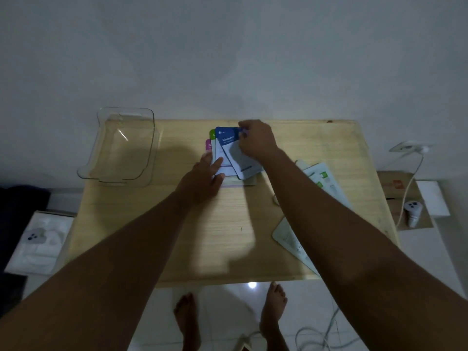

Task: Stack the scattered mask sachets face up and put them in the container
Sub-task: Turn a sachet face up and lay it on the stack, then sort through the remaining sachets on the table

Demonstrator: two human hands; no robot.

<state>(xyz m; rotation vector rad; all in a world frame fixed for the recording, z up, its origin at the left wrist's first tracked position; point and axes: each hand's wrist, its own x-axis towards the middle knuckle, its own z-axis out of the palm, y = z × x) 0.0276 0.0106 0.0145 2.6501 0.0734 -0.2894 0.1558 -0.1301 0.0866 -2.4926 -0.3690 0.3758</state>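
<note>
Several mask sachets (pixel 225 153) are fanned near the middle of the table's (pixel 220 236) far edge, steadied by the left hand (pixel 206 177) pressed flat, while a blueberry sachet (pixel 238 154) is pinched by the right hand (pixel 255 140). More sachets (pixel 321 181) lie unsorted toward the right edge, apparently face down. The clear container (pixel 121 145) overhangs the far left corner; it could be tipped if loaded carelessly.
</note>
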